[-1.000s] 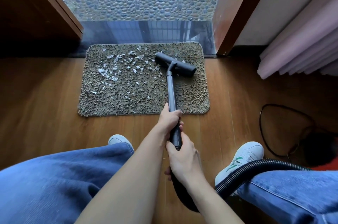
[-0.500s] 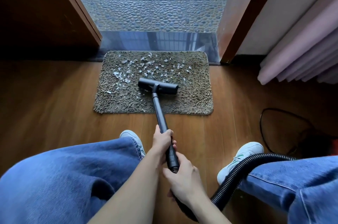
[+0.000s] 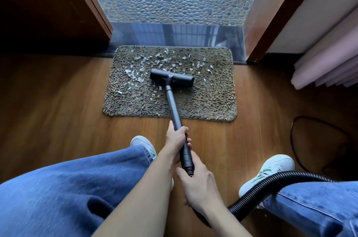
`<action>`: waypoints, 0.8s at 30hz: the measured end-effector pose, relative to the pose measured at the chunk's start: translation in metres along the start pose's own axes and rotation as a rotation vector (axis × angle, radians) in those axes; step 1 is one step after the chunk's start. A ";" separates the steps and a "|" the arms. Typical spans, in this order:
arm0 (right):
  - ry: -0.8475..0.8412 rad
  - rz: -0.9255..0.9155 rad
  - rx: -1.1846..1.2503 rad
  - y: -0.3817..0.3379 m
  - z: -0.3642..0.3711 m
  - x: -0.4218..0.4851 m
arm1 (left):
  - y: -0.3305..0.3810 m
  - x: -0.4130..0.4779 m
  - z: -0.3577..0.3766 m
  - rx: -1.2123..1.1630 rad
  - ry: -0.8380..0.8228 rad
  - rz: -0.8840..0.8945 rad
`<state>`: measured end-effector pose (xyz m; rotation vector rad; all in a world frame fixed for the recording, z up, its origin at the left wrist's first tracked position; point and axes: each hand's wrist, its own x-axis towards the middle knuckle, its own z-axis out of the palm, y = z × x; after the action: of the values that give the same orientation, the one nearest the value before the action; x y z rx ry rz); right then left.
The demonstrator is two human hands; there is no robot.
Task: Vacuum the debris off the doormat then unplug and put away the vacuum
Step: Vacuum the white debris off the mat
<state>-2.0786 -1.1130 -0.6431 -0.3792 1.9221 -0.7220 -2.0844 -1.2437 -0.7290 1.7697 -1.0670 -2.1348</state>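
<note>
On the brown wooden plank floor (image 3: 58,111), against the grey doorway threshold (image 3: 174,35), lies the shaggy grey-brown rectangular doormat (image 3: 213,101), with white paper-scrap debris (image 3: 127,71) strewn over its left and far parts. The black T-shaped vacuum floor head (image 3: 172,79) sits on the mat's middle among the scraps, and its rigid black tube (image 3: 173,109) slants back to the left hand (image 3: 176,138), fingers curled round it, with the right hand (image 3: 199,184) just behind wrapping the tube's ribbed end. A black ribbed hose (image 3: 271,180) curves right over a blue-jeaned leg (image 3: 310,207), near a thin black cord (image 3: 292,138) looped by the floor's right edge.
</note>
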 end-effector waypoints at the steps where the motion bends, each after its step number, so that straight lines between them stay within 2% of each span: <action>1: 0.006 -0.003 0.004 -0.002 0.000 0.008 | 0.004 0.007 0.001 -0.002 -0.003 0.002; 12: 0.045 -0.027 0.037 -0.019 -0.004 0.072 | 0.044 0.061 0.016 0.006 -0.040 0.015; 19: 0.042 0.020 0.043 -0.030 -0.011 0.095 | 0.058 0.076 0.027 0.008 -0.045 0.042; 24: 0.028 0.047 0.019 -0.031 -0.010 0.086 | 0.046 0.067 0.026 0.130 0.019 0.054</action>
<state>-2.1269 -1.1808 -0.6813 -0.3123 1.9431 -0.7172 -2.1415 -1.3034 -0.7528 1.7902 -1.2598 -2.0558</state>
